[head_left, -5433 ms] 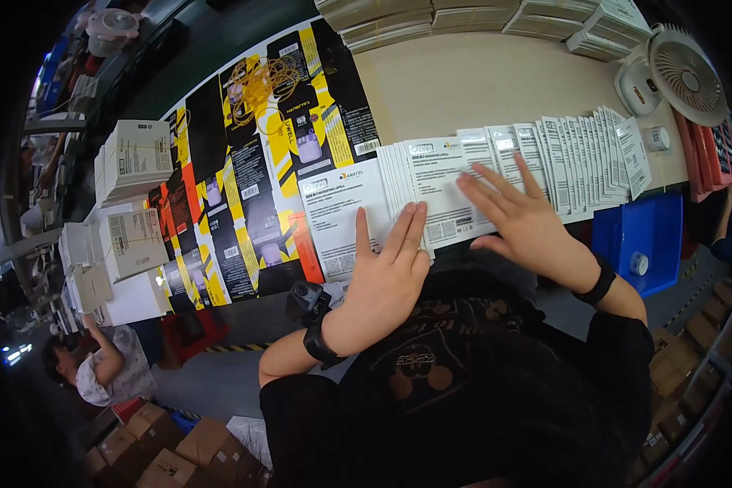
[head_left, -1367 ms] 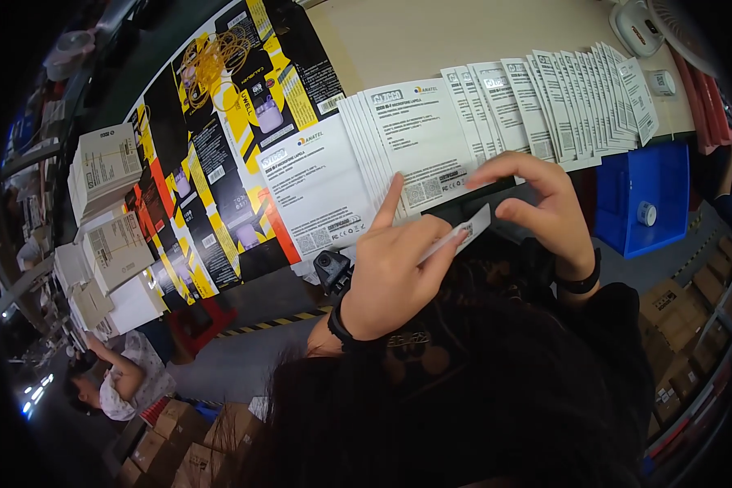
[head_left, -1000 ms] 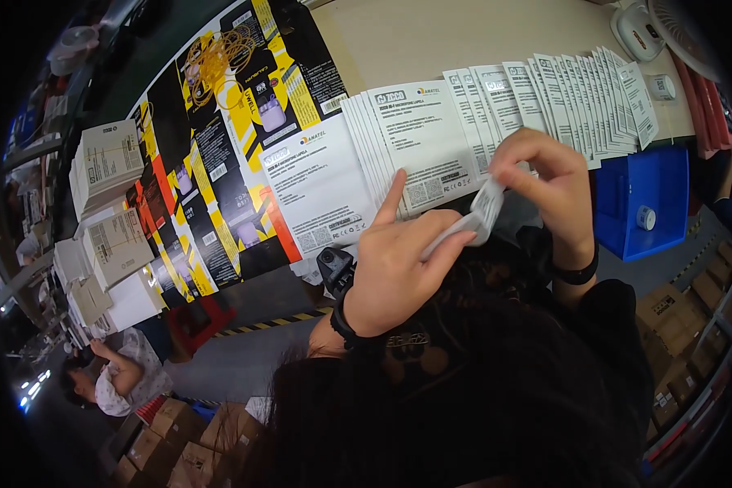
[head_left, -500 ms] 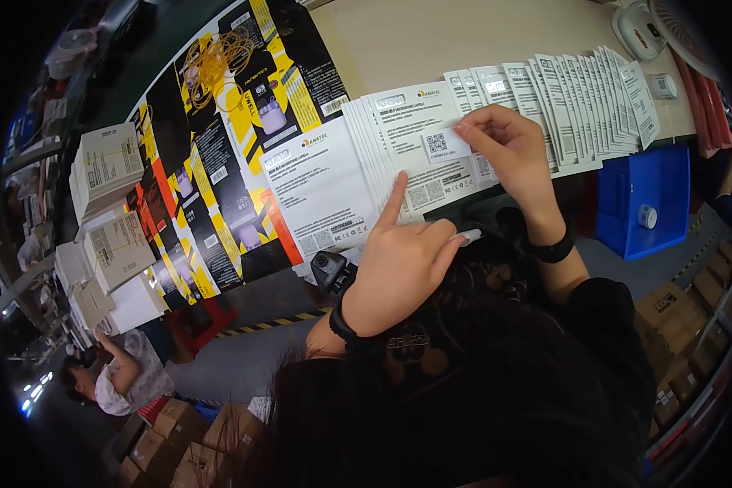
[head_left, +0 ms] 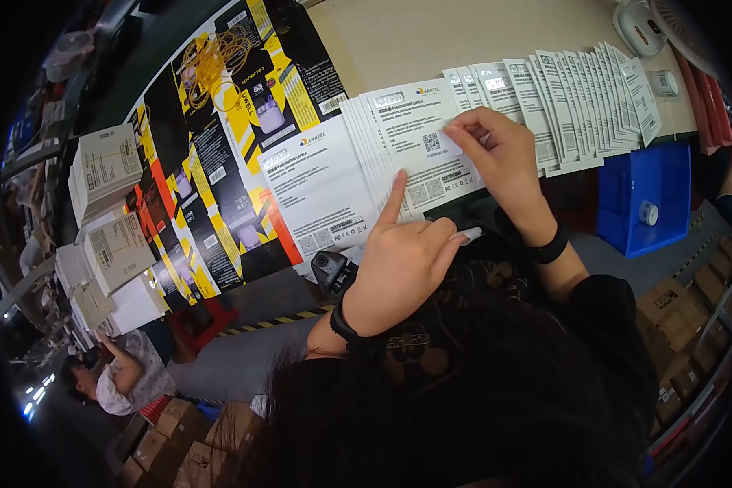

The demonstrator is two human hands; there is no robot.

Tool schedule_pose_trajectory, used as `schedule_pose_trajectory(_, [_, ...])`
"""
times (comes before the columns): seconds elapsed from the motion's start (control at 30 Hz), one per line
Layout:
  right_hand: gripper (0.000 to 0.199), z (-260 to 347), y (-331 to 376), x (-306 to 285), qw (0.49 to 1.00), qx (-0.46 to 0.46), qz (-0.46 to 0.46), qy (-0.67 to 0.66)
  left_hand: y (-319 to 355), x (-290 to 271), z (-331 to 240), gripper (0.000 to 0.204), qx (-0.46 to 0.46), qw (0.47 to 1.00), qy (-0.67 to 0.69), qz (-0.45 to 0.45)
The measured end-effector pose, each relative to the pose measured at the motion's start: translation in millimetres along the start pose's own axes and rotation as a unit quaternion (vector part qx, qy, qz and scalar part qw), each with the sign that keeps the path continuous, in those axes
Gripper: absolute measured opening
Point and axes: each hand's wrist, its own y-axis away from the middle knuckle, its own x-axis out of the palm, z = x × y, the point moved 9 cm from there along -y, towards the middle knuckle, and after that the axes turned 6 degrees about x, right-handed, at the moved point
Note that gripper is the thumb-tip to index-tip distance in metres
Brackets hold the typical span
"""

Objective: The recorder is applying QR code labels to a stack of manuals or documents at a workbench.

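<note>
I view the table [head_left: 431, 32] from above, with both bare hands at work at its near edge. I have the right hand [head_left: 496, 150] pinching the right edge of a small white label [head_left: 432, 145] between thumb and index fingers; the label, bearing a square code, lies over the middle of a white card [head_left: 415, 106], though I cannot tell whether it adheres fully. I have the left hand [head_left: 400, 264] at the card's near left, index finger extended onto its printed face, the thumb and curled fingers closed on a white strip [head_left: 470, 235]. To the right, overlapping cards [head_left: 586, 102] form a fanned row; to the left, a black-and-yellow printed sheet [head_left: 220, 187] carries tangled rubber bands [head_left: 215, 65] at its far end. Near right, below table level, a blue bin [head_left: 616, 195] contains a white roll [head_left: 648, 214].
</note>
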Motion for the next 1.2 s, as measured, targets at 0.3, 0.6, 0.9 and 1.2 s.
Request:
schedule_pose_trajectory(0.3, [0.027, 17, 12, 2, 0.952, -0.146, -0.168, 0.212, 3, 1, -5, 0.008, 0.004, 1.0, -0.008, 0.011])
schedule_pose_trajectory(0.6, [0.041, 64, 46, 39, 0.895, -0.377, 0.088, 0.223, 9, 3, -10, 0.016, 0.02, 0.999, -0.025, 0.004])
schedule_pose_trajectory(0.9, [0.041, 39, 36, 1, 0.912, -0.205, 0.042, 0.353, 9, 1, -8, 0.007, 0.0, 1.0, -0.025, 0.006])
schedule_pose_trajectory(1.2, [0.024, 37, 53, -1, 0.957, -0.091, 0.261, -0.089, 23, -46, 5, 0.006, -0.065, 0.965, 0.134, -0.216])
